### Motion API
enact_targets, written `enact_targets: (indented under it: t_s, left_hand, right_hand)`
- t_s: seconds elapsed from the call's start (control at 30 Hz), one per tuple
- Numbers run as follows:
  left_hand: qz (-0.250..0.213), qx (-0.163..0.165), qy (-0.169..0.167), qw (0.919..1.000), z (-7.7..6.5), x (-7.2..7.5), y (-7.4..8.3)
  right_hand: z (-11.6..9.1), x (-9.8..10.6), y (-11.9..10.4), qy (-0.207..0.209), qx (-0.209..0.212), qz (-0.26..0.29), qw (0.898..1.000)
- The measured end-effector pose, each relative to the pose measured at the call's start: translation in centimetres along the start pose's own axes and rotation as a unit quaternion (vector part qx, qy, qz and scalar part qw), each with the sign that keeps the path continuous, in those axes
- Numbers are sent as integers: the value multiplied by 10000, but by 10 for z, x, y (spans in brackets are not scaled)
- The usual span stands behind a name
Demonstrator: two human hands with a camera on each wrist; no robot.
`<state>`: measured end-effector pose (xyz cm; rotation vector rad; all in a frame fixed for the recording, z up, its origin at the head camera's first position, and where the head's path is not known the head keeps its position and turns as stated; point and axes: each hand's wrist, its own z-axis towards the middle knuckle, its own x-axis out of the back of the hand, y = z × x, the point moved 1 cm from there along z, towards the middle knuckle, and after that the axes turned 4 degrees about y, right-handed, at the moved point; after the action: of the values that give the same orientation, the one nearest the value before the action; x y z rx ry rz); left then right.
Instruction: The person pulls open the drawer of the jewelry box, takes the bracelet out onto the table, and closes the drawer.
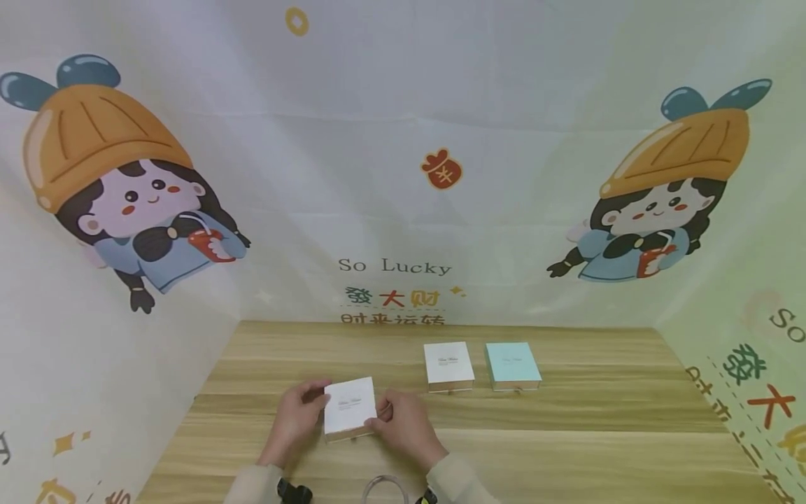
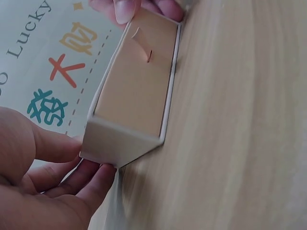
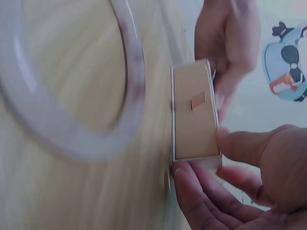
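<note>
A small white drawer box (image 1: 350,406) with dark lettering on its lid is between the two hands. My left hand (image 1: 297,418) grips its left side, thumb by the upper edge and fingers at the side in the left wrist view. On the opposite side, my right hand (image 1: 406,425) holds the near right corner, its thumb on the top edge. The box's tan drawer front (image 2: 136,81) carries a small pull tab (image 3: 198,101) and faces my body. The drawer looks closed. Whether the box fully rests on the wooden table (image 1: 567,448) I cannot tell.
Farther back on the table stand another white box (image 1: 449,365) and a mint-green box (image 1: 513,365), side by side. A pale, shiny ring like a bangle (image 1: 385,480) is near the front edge of the view. A printed cloth backdrop (image 1: 378,210) encloses the table's back and sides.
</note>
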<state>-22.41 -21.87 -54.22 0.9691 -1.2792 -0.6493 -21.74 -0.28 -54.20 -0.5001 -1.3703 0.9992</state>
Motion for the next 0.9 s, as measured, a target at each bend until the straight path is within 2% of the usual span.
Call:
enact_targets:
  t_s: [0.27, 0.4, 0.57, 0.73, 0.9]
  left_hand:
    - [93, 65, 87, 9999, 6, 4, -1]
    - [187, 71, 111, 9997, 7, 5, -1]
    - [163, 135, 62, 9998, 7, 5, -1]
    - [163, 137, 63, 9998, 7, 5, -1]
    - [166, 31, 33, 9999, 7, 3, 0]
  right_hand:
    - [-9, -19, -15, 186, -369, 380, 9984]
    - [-11, -21, -19, 215, -391, 410, 9982]
    - [-11, -20, -19, 156, -359, 470, 9981]
    - [-10, -14, -17, -110, -456, 585, 9972]
    - [-10, -2, -13, -304, -454, 332, 9980]
